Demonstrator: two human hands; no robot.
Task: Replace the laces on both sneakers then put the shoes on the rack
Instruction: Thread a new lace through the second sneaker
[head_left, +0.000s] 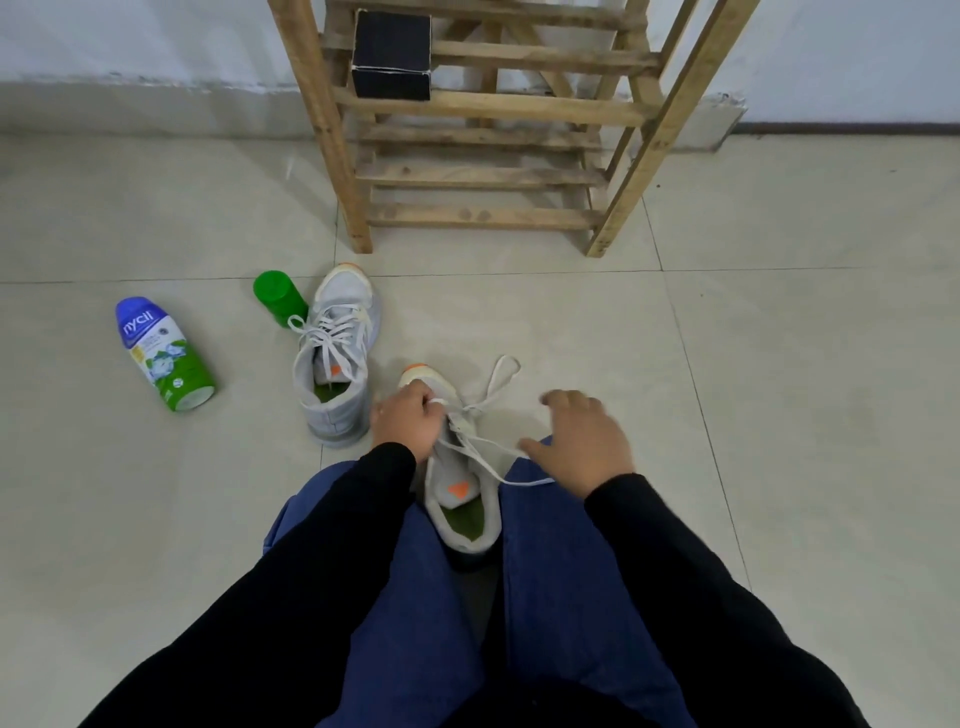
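Note:
A grey sneaker (462, 512) with an orange tongue tab and green insole lies on the floor between my knees. Its white lace (493, 387) trails loose, looping ahead of the toe and running back toward my right knee. My left hand (408, 421) curls over the toe end and pinches the lace near the eyelets. My right hand (582, 441) hovers to the right of the shoe with fingers spread, holding nothing. A second grey sneaker (335, 358), laced, stands to the left, toe pointing away. The wooden shoe rack (483, 109) stands ahead by the wall.
A black box (392, 54) sits on an upper rack shelf. A green can (278, 299) lies by the second sneaker's toe. A blue and green powder bottle (163, 353) lies on the tiled floor at left. My knees in blue trousers fill the lower view.

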